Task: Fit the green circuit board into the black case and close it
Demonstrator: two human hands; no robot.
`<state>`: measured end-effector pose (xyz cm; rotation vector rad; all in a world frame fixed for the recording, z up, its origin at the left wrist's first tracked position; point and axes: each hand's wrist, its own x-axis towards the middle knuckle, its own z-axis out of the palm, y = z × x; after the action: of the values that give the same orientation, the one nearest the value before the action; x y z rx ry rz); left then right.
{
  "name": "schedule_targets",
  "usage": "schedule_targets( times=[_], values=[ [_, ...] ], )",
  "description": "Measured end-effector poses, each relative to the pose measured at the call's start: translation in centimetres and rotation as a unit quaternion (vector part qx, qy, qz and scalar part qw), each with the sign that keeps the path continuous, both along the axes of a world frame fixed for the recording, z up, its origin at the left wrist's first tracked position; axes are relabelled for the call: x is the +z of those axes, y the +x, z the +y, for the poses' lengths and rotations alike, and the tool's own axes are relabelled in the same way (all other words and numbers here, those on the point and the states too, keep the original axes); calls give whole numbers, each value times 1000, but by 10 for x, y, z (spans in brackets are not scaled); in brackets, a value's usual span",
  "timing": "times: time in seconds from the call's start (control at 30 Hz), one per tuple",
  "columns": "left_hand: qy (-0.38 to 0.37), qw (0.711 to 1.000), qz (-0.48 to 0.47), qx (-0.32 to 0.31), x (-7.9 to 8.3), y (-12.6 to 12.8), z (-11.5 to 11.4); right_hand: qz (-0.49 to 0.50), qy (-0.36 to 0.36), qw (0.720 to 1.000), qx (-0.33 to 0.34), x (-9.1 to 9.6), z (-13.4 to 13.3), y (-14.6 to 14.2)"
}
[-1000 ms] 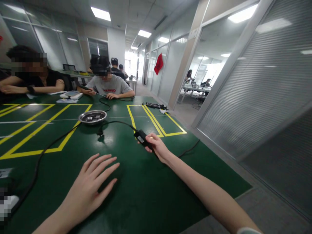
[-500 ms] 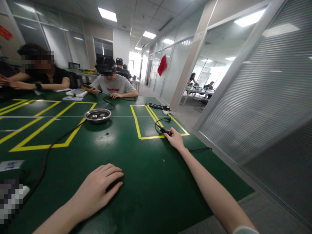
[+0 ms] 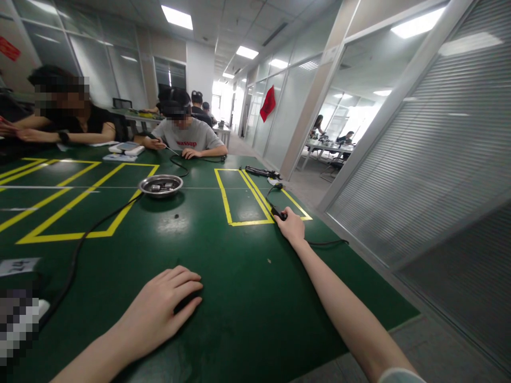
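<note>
My right hand (image 3: 293, 225) reaches far out over the green table (image 3: 239, 298) and is closed round a small black device (image 3: 279, 213) with a black cable (image 3: 275, 189) curling from it. It sits at the corner of a yellow taped rectangle (image 3: 229, 213). My left hand (image 3: 162, 308) lies palm down on the table near me, fingers loosely together, holding nothing.
A metal dish (image 3: 160, 185) with small parts stands mid-table, with a long black cable (image 3: 80, 244) running from it towards me. A black tool (image 3: 259, 172) lies at the far edge. Two people (image 3: 186, 139) sit across the table. The table's right edge drops to a grey floor (image 3: 419, 340).
My right hand has carried the black device from the table's middle out to the right, to the yellow rectangle's corner. My left hand's spread fingers have drawn together.
</note>
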<state>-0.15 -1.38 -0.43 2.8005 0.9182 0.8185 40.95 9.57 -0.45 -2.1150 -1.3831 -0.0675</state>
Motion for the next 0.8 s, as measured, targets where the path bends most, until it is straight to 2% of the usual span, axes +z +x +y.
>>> schedule_targets(
  times=[0.1,0.23,0.6,0.8],
  values=[
    [-2,1000,2,2,-1,-1,0,-1,0,1000,-21,0,-1,2],
    [-7,1000,1,1,-2,-1,1,13,12,1000,-18,-3,0,4],
    [-10,1000,1,0,2,0,1,142,36,989,-36,-9,11,27],
    [-9,1000,-2,-1,0,-2,1,165,49,984,-35,-11,11,30]
  ],
)
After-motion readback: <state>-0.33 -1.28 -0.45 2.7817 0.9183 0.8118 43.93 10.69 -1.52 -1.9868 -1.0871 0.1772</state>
